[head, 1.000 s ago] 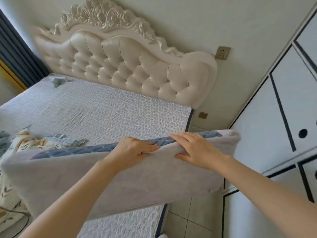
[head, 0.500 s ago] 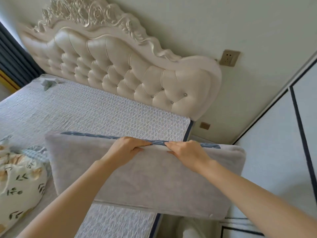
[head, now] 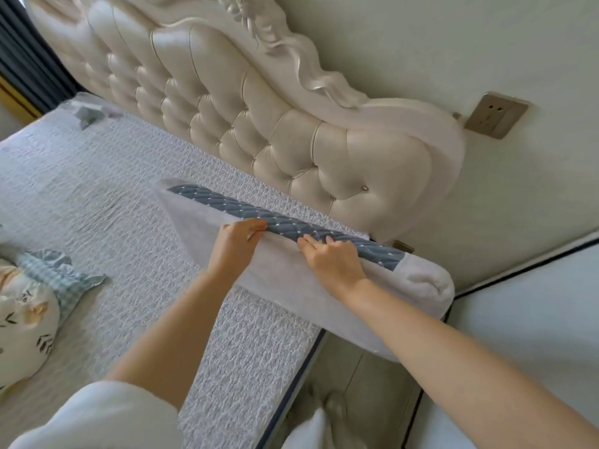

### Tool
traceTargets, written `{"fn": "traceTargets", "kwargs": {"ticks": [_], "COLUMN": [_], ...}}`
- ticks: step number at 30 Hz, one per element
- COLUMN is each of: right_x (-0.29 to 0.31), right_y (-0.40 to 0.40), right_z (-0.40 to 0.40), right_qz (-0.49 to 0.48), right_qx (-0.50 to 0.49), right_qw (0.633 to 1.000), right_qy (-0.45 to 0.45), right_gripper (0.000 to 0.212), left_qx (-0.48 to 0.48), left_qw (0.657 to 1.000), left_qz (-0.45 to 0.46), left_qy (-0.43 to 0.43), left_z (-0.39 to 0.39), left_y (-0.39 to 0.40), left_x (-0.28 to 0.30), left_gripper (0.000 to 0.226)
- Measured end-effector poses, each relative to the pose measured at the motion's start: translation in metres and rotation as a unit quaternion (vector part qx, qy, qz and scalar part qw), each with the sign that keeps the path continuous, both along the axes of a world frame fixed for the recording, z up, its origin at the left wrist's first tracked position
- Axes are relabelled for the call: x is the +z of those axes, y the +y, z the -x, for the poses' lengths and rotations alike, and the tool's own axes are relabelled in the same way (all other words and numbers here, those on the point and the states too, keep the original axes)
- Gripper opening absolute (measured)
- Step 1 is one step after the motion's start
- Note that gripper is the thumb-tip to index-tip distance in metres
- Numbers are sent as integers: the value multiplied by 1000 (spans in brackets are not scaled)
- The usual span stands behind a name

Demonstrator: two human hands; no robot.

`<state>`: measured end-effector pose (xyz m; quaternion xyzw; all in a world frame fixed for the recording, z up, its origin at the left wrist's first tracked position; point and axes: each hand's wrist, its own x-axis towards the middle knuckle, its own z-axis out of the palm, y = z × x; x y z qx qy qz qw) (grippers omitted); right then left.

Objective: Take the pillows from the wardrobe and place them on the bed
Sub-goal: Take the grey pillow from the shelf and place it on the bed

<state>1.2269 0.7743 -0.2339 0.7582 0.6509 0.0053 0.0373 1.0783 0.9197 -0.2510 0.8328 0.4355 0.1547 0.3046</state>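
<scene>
Bed [head: 107,202], textured cover: floral pillow [head: 22,322] at left, grey pillow [head: 291,280] overhanging right edge.

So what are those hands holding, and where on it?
Both the left hand and right hand grip the grey pillow along its blue quilted top edge.

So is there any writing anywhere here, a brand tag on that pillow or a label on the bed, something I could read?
None. The grey pillow held by the left hand and right hand shows only a quilted blue strip, no tag. The headboard, bed cover and wall socket carry no words or numbers.
</scene>
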Motion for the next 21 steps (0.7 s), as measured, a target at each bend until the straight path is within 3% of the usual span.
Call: {"fn": "traceTargets", "kwargs": {"ticks": [3, 6, 8, 11, 14, 16, 19, 21], "right_x": [-36, -70, -84, -84, -79, -85, -103, -118], "right_y": [-2, -25, -37, -31, -12, 0, 5, 3], "right_z": [-3, -12, -16, -14, -13, -14, -12, -8], "right_qz": [20, 26, 19, -2, 8, 81, 252, 284], "right_qx": [-8, 22, 48, 75, 25, -27, -102, -128], "right_qw": [1000, 999, 998, 994, 991, 985, 938, 913], "right_qy": [-10, 16, 44, 83, 129, 147, 217, 263], "right_gripper": [51, 50, 40, 8, 28, 41, 72, 81], "left_qx": [57, 103, 145, 207, 270, 298, 312, 319], "left_qw": [994, 983, 978, 968, 951, 939, 935, 934], "left_qz": [94, 147, 143, 127, 149, 168, 166, 163], "left_qy": [18, 20, 38, 57, 39, 24, 5, -1], "left_z": [-7, -9, -9, -11, -15, -11, 3, 11], "left_y": [-5, -25, -38, -50, -59, -63, -69, -69], "left_x": [-33, -61, -74, -84, -85, -87, -94, -98], "left_gripper": [30, 54, 72, 83, 94, 96, 98, 98]}}
